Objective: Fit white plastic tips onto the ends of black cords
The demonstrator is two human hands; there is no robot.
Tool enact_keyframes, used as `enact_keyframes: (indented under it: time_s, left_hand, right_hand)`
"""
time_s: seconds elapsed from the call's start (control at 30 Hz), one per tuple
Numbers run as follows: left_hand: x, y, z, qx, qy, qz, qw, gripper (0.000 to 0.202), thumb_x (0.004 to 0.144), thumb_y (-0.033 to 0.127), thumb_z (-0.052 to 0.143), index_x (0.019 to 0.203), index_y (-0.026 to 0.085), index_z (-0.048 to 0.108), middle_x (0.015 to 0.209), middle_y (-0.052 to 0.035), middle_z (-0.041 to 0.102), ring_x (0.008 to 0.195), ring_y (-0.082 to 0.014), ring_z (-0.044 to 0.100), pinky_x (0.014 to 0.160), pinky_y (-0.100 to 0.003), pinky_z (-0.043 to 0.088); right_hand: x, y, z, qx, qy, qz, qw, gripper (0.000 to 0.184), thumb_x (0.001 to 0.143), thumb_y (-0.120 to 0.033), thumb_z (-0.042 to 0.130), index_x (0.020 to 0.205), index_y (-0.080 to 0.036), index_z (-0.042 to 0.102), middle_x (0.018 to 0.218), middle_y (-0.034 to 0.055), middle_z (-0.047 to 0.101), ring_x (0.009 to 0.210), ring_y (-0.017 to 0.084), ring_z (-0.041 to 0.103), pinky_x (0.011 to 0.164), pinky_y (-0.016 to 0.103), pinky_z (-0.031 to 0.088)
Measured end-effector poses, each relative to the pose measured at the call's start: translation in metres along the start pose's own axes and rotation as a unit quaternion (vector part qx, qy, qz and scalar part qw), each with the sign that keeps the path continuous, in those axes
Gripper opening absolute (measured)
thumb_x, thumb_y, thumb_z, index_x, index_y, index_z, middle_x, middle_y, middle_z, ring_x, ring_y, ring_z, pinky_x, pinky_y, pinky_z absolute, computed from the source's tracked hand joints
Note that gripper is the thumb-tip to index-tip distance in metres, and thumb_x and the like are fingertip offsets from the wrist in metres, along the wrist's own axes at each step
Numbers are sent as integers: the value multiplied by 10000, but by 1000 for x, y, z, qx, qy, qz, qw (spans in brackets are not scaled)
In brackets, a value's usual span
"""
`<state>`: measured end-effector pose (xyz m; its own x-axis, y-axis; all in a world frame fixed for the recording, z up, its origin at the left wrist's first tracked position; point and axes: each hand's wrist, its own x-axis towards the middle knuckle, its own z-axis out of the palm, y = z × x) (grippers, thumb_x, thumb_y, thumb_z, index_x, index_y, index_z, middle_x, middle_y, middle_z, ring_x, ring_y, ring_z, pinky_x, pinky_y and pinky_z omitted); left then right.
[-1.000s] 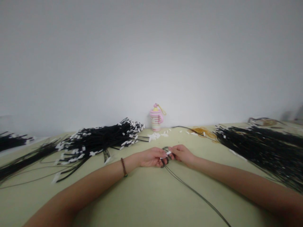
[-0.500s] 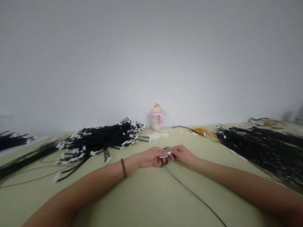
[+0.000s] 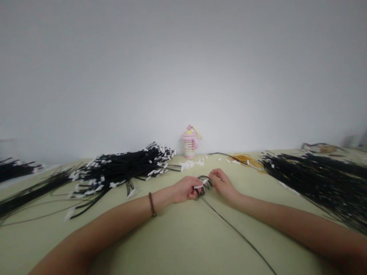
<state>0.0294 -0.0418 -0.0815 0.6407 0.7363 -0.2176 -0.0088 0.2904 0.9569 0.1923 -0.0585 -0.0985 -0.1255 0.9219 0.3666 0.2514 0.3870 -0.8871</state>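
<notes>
Near the middle of the table, my left hand [image 3: 185, 189] is closed on a small coil of thin black cable [image 3: 207, 182]. A white tag [image 3: 198, 186] shows at its fingertips, against the loops. My right hand [image 3: 225, 186] is at the coil's right edge, its fingers bent and their tips together; what they pinch, if anything, is too small to make out. From the coil, a doubled length of black cable [image 3: 237, 232] runs down across the table to the bottom edge of the view.
A heap of black cables with white ends [image 3: 126, 166] lies left, and a long cable bundle [image 3: 318, 179] lies right. Against the wall stands a pink and white cup-shaped object [image 3: 189, 145]. Loose white pieces [image 3: 187, 165] and yellow bands [image 3: 245, 158] lie behind my hands.
My right hand has moved slightly up and right from the white tag to the coil's edge. More of the coil's loops show between the hands. My left hand keeps its grip.
</notes>
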Motion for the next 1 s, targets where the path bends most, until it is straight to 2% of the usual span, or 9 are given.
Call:
enact_keyframes:
  time_s: [0.13, 0.27, 0.4, 0.5, 0.73, 1.0]
  left_hand:
    - [3, 0, 3, -12, 28, 15, 999, 108, 647, 174, 545, 642, 125, 449, 537, 29, 458, 366, -19, 339, 345, -132, 140]
    - [4, -2, 3, -10, 46, 37, 998, 113, 635, 172, 555, 626, 129, 450, 506, 40, 447, 353, -24, 343, 337, -143, 145]
    - [7, -7, 0, -1, 57, 60, 997, 131, 644, 206, 567, 643, 131, 459, 512, 31, 476, 355, -30, 365, 333, -144, 163]
    - [9, -11, -2, -3, 61, 81, 995, 152, 664, 241, 562, 661, 141, 447, 530, 31, 482, 362, -32, 379, 330, -142, 169]
    - [8, -11, -1, -4, 62, 95, 994, 172, 681, 263, 562, 673, 147, 435, 546, 36, 475, 358, -26, 369, 325, -138, 175]
    - [11, -12, -2, 0, 64, 92, 994, 205, 677, 292, 578, 696, 153, 428, 564, 40, 481, 357, -26, 378, 327, -136, 192]
  right_hand:
    - [-2, 1, 1, -9, -21, -31, 999, 200, 753, -362, 433, 696, -171, 445, 570, -36, 401, 492, 80, 343, 459, 196, 268]
    - [-9, -1, 6, -34, -131, -50, 990, 277, 727, -354, 496, 545, -148, 464, 497, -37, 393, 465, 68, 343, 439, 192, 246]
    - [-13, -3, 8, -48, -206, -49, 976, 314, 762, -361, 459, 565, -131, 541, 473, -26, 457, 432, 65, 378, 426, 187, 262]
    - [-12, -4, 8, -43, -218, -39, 974, 321, 779, -360, 432, 585, -130, 546, 478, -24, 471, 422, 61, 385, 420, 181, 275]
    - [-7, -6, 5, 2, -220, 19, 975, 295, 749, -326, 451, 519, -141, 455, 432, -52, 419, 360, 35, 321, 365, 168, 225]
    - [-5, -16, -1, 70, -213, 87, 971, 154, 657, -249, 472, 558, -132, 484, 445, -50, 451, 356, 32, 336, 361, 162, 222]
